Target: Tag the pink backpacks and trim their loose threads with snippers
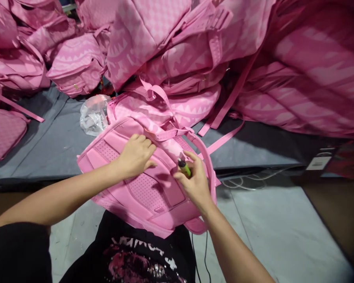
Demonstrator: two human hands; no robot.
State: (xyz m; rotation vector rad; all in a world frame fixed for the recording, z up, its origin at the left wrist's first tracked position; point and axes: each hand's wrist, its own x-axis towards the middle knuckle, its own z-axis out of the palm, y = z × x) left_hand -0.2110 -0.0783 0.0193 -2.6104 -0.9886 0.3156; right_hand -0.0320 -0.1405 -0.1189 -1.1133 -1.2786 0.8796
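A pink backpack [146, 192] rests across my lap and against the table edge, its padded, dotted back panel facing up. My left hand [137, 155] is closed over the backpack's upper part, with its fingers curled at the edge and hidden from view. On the right, my right hand [194, 177] grips a small green tool with a black end [185, 168] between thumb and fingers, just above the backpack. What kind of tool it is I cannot make out. A pink strap [200, 145] loops up beside my right hand.
Pink backpacks lie piled along the grey-covered table [56, 137], and more bulky pink bags [306, 78] fill the right side. A crumpled clear plastic bag [94, 114] sits beyond my left hand. Pale cables [247, 182] hang below the table edge, above the tiled floor [277, 220].
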